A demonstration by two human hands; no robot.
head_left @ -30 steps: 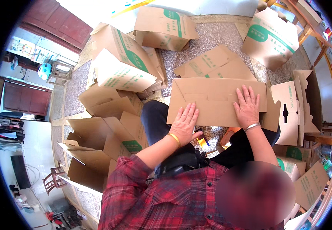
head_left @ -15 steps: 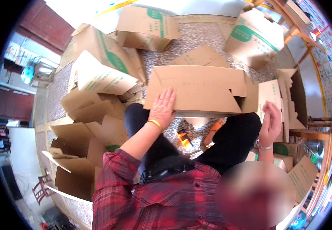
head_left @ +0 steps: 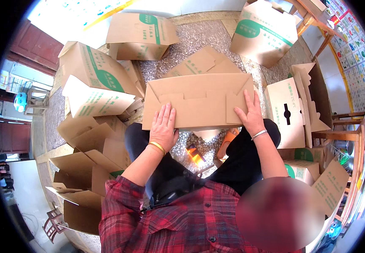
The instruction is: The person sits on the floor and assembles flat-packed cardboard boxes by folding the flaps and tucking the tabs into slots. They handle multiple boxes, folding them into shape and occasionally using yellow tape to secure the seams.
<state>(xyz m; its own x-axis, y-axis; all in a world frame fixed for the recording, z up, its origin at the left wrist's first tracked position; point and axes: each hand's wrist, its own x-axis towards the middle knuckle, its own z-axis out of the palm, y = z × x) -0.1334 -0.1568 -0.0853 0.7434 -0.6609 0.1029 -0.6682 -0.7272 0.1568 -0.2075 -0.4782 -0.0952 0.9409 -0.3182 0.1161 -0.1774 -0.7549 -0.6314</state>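
A brown cardboard box [head_left: 195, 90] rests across my knees, its face of interlocked flaps turned up toward me. My left hand [head_left: 163, 125] lies flat on the left part of that face, fingers stretched out. On the right flap my right hand [head_left: 252, 114] presses with thumb and fingers spread near the box's right edge. Neither hand is wrapped round anything. Beyond the box, a flat piece of printed cardboard [head_left: 205, 62] lies on the speckled floor, partly hidden by the box.
Printed cartons stand at the far left [head_left: 142, 36] and far right [head_left: 264, 33]. Opened boxes [head_left: 79, 168] crowd my left side. A white-faced carton with a black slot [head_left: 285, 114] stands at my right, beside a wooden chair [head_left: 342, 135]. An orange shoe [head_left: 226, 143] shows between my legs.
My right hand has come from the air at the right down onto the box. The loose right flap now lies flat, and my left hand has slid lower on the face.
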